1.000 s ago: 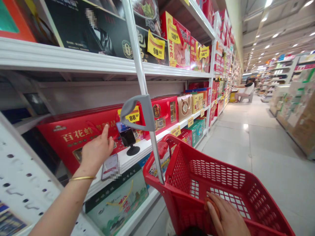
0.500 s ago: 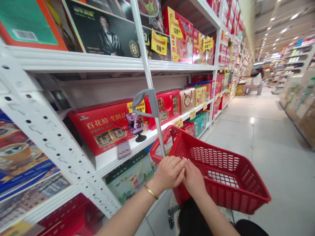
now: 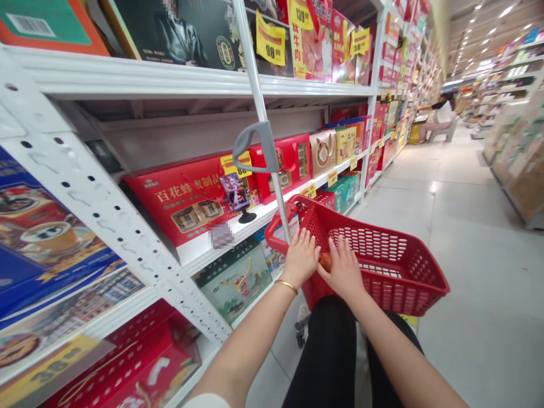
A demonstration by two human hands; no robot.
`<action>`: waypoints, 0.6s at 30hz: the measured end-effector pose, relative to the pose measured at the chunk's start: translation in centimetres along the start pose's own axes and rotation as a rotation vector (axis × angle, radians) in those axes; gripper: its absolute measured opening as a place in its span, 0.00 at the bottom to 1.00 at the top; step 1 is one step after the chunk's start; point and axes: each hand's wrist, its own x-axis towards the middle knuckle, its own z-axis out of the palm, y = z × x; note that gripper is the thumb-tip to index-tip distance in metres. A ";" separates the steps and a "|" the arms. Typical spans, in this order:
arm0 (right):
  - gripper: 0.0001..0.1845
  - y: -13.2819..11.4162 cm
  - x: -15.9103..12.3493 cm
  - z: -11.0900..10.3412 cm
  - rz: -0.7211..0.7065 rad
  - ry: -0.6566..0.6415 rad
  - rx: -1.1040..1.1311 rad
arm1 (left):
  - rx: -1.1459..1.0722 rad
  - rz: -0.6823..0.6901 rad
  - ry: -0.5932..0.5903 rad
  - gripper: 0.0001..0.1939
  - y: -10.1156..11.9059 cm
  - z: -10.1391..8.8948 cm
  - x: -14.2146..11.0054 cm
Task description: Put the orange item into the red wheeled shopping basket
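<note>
My left hand (image 3: 301, 260), a gold bangle on its wrist, lies over the near rim of the red shopping basket (image 3: 386, 272), fingers stretched out. Beside it my right hand (image 3: 345, 269) is also open over the rim, fingers spread. Between the two hands shows a small orange-brown patch (image 3: 325, 261) that I cannot make out. A metal pole (image 3: 255, 85) with a grey loop handle (image 3: 266, 147) rises by the basket's left end. What lies under my palms is hidden.
On the white shelf (image 3: 191, 85) at left stand red gift boxes (image 3: 182, 195) and a phone (image 3: 235, 191) on a small stand. A perforated upright (image 3: 110, 215) is close on my left. Down the aisle, a person (image 3: 442, 116) sits on a grey stool (image 3: 444, 133).
My hands, pressed together before, have come apart and their fingers have straightened. The basket and handle sit higher in view, and more of my legs shows.
</note>
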 end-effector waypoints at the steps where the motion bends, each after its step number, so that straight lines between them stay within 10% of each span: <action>1: 0.46 -0.4 0.5 0.3 -0.024 -0.036 0.011 | 0.002 -0.002 -0.005 0.27 0.0 -0.1 0.1; 13: 0.38 5.7 -2.2 -1.0 -0.081 -0.091 0.061 | -0.081 -0.039 -0.004 0.30 0.7 -0.7 -0.2; 18: 0.31 3.5 -0.6 -1.0 0.090 -0.060 0.116 | -0.095 -0.054 -0.015 0.30 0.5 -0.7 -0.2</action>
